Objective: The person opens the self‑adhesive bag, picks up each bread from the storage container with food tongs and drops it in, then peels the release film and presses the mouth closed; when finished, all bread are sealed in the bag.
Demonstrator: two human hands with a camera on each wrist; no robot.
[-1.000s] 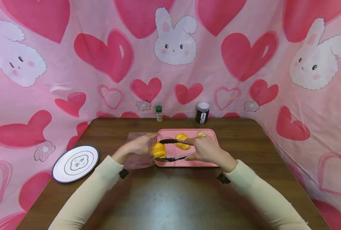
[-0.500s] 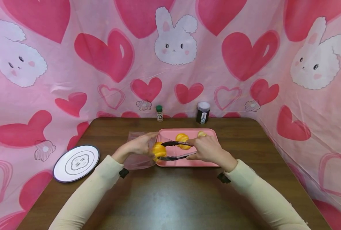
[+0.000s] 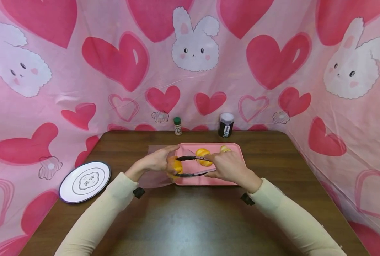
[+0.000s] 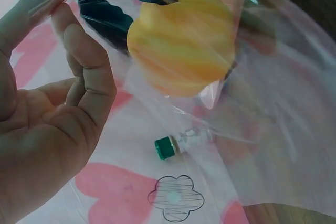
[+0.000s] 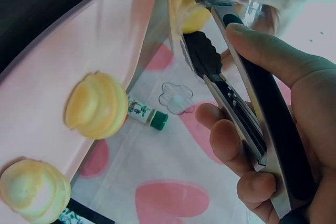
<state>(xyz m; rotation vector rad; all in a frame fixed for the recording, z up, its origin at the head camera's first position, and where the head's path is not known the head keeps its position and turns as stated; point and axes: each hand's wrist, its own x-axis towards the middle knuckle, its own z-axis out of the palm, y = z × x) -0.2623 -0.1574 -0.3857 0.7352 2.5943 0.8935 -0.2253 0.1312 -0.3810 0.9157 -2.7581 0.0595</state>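
My left hand [image 3: 158, 159] pinches the mouth edge of a clear plastic bag [image 3: 159, 179], which spreads out to its left. A yellow-orange bread bun [image 4: 181, 40] is within the bag film, its ridged top facing the left wrist camera. My right hand [image 3: 229, 167] grips metal tongs [image 5: 239, 56] with black scalloped tips. The tips reach into the bag's mouth, right at the bun. Under the tongs lies a pink tray [image 3: 186, 149]. It bears another bun [image 3: 203, 156] and a paler bun [image 3: 225, 148], partly hidden behind my right hand.
A white plate [image 3: 85, 183] with a dark rim sits at the table's left edge. Toward the back stand a green-capped shaker [image 3: 177, 127] and a black jar [image 3: 226, 126] with a pale lid. A pink heart-patterned cloth [image 3: 193, 81] hangs around the table.
The tongs' tips and the bun have shifted slightly left, deeper behind the left hand's fingers. The bag's far left edge has moved a little right. The tray and its buns stay put.
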